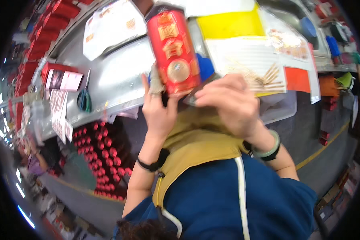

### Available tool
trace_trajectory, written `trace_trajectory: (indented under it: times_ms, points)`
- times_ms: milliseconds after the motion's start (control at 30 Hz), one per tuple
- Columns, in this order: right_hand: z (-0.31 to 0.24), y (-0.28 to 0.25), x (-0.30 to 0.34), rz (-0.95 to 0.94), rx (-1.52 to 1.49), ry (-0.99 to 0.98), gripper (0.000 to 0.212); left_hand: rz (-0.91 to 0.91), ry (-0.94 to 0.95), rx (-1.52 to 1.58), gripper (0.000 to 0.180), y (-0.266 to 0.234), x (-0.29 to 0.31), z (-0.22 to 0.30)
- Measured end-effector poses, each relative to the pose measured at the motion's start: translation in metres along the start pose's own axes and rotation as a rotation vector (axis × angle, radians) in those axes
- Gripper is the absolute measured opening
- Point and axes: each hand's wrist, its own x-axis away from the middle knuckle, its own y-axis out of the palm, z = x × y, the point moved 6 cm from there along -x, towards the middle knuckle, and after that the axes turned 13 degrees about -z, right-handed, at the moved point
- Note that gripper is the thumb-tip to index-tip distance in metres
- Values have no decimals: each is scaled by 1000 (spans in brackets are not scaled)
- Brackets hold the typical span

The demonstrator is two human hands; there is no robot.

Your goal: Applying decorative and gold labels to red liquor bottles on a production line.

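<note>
A tall red box (173, 52) with gold lettering, a round gold medallion and a dark angled end lies in front of me at the table's near edge. My left hand (160, 114) grips its lower left side, thumb at the near end and index finger stretched out. Beige covers (156, 82) wrap some of its fingers. My right hand (232, 106), smeared by motion, pinches a dark flat strip (206, 85) against the box's lower right corner. The strip's kind is unclear. Something blue (205, 67) shows behind the box.
On the metal table (120, 70) are printed white sheets (113, 26), a yellow sheet (232, 25), thin wooden sticks (268, 76) and teal-handled scissors (84, 100). Several red round pieces (104, 154) stand below at left. Another person (36, 162) is farther left.
</note>
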Motion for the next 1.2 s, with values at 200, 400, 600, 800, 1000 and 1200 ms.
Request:
trace_trajectory:
  times_ms: [200,400,600,800,1000,1200]
  points:
    - [0,16,6,32,-163,10,23,44,91,-107,81,-9,-3,20]
    - [-6,13,11,12,-114,14,23,-46,-25,80,75,-1,12,-12]
    - [-5,13,1,-1,-155,13,23,64,96,-54,78,-15,-12,25]
    - [0,11,-6,-2,-99,11,25,-82,-60,223,70,-2,1,-18]
    - [-4,9,-12,-54,-35,22,25,56,231,-86,75,-11,-22,32]
    - [-9,8,-6,-51,-2,43,22,150,99,306,76,-12,-1,18]
